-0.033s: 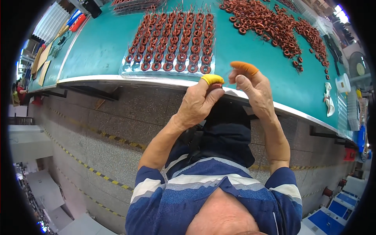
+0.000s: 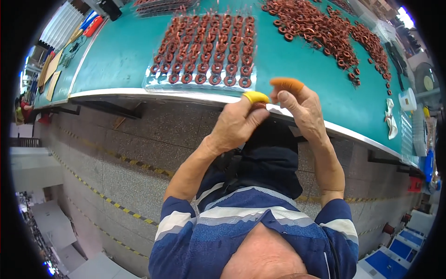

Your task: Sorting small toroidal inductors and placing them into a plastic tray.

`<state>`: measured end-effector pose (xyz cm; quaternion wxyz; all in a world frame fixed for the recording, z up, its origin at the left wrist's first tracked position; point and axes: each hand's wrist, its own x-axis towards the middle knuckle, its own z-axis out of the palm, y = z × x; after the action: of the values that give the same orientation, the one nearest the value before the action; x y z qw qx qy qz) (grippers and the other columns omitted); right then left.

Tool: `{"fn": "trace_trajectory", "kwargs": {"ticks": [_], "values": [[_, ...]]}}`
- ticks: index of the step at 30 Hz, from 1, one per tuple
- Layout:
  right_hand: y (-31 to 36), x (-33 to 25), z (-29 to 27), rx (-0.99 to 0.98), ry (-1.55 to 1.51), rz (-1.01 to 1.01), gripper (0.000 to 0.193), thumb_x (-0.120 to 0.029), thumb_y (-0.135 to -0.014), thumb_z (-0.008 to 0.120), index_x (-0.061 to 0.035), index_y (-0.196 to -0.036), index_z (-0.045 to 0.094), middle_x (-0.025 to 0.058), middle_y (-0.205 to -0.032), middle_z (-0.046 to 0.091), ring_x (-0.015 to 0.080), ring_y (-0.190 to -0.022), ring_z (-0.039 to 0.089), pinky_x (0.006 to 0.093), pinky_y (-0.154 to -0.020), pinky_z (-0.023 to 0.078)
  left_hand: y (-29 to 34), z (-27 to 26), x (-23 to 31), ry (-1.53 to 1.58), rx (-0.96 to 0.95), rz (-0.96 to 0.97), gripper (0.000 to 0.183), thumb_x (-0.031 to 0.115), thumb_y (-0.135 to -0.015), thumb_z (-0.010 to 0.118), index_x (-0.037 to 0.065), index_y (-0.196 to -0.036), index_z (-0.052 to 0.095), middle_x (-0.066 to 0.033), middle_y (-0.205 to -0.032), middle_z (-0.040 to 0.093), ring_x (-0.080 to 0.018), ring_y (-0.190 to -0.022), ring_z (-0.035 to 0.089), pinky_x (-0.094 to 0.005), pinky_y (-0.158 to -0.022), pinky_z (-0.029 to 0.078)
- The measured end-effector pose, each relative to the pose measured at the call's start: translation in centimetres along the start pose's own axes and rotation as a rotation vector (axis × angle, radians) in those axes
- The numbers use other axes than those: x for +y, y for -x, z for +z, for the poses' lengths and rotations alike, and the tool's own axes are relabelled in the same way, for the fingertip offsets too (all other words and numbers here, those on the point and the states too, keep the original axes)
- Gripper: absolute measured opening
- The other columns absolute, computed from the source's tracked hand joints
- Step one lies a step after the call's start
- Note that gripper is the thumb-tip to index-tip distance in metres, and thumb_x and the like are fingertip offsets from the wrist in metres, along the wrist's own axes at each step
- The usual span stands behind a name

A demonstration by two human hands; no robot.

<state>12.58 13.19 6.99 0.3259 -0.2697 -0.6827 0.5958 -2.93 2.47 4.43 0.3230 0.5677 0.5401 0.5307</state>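
Note:
At the near edge of the table, my left hand [image 2: 241,118] is closed on a copper-wound ring coil [image 2: 258,106], with a yellow finger cot [image 2: 255,97] on its index finger. Most of that coil is hidden by the finger and thumb. Just to the right, my right hand [image 2: 302,109] has its fingers curled, and an orange finger cot [image 2: 287,84] covers its index finger. Its fingertips are slightly blurred, so whatever lies between them cannot be made out. Beyond my hands, a clear plastic tray [image 2: 155,85] bears rows of similar coils [image 2: 201,67] with wire ends standing up.
A large heap of loose coils [image 2: 320,32] spreads over the green table [image 2: 288,58] at the far right. A white tub [image 2: 407,99] and a white glove [image 2: 391,122] lie at the right edge. Another filled tray [image 2: 162,6] stands at the back.
My left hand has shifted slightly right and down with the coil. My right hand's orange-covered finger has dipped a little to the left.

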Motion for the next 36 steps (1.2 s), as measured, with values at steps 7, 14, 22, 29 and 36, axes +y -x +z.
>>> {"fn": "trace_trajectory", "kwargs": {"ticks": [7, 14, 22, 29, 36], "values": [[1.5, 0.9, -0.8, 0.145, 0.337, 0.003, 0.018, -0.013, -0.091, 0.059, 0.0028, -0.093, 0.067, 0.0051, -0.078, 0.063, 0.0106, -0.072, 0.057, 0.0253, -0.067, 0.047, -0.1, 3.2, -0.7, 0.656, -0.151, -0.150, 0.026, 0.019, -0.098, 0.047, -0.003, -0.111, 0.052, -0.0070, -0.084, 0.062, -0.0125, -0.069, 0.062, -0.0237, -0.064, 0.051], [4.2, -1.0, 0.6, 0.292, 0.958, -0.712, 0.008, -0.002, -0.083, 0.066, 0.0048, -0.085, 0.063, 0.0115, -0.084, 0.060, 0.0284, -0.080, 0.058, 0.0375, -0.072, 0.047, -0.4, 4.5, -0.1, 0.683, 0.002, -0.136, 0.022, 0.022, -0.098, 0.050, 0.001, -0.101, 0.057, 0.0011, -0.072, 0.052, -0.0064, -0.061, 0.049, -0.0210, -0.056, 0.043], [3.1, -2.3, -0.6, 0.153, 0.827, -0.669, 0.009, -0.004, -0.081, 0.067, 0.0036, -0.086, 0.065, 0.0118, -0.098, 0.061, 0.0322, -0.099, 0.057, 0.0400, -0.086, 0.045, -0.9, 5.0, -0.7, 0.975, -0.173, -0.140, 0.022, 0.026, -0.101, 0.044, 0.005, -0.099, 0.052, 0.0006, -0.071, 0.046, -0.0084, -0.061, 0.043, -0.0221, -0.054, 0.036], [2.2, -1.8, 0.8, 0.157, 0.706, -0.720, 0.011, -0.005, -0.075, 0.073, -0.0001, -0.083, 0.067, 0.0075, -0.097, 0.061, 0.0282, -0.097, 0.058, 0.0365, -0.079, 0.048, 0.4, 2.9, 0.1, 0.736, -0.014, -0.200, 0.020, 0.020, -0.099, 0.049, 0.002, -0.105, 0.053, -0.0004, -0.077, 0.050, -0.0067, -0.062, 0.045, -0.0198, -0.056, 0.038], [2.5, 0.0, -0.5, 0.050, -0.169, -0.180, 0.024, -0.017, -0.093, 0.059, 0.0050, -0.086, 0.066, 0.0030, -0.096, 0.062, 0.0124, -0.091, 0.057, 0.0274, -0.080, 0.047, 1.4, 4.8, 0.6, 0.838, 0.116, -0.021, 0.021, 0.019, -0.100, 0.046, 0.000, -0.107, 0.050, -0.0026, -0.075, 0.050, -0.0067, -0.059, 0.042, -0.0188, -0.053, 0.036]]}}
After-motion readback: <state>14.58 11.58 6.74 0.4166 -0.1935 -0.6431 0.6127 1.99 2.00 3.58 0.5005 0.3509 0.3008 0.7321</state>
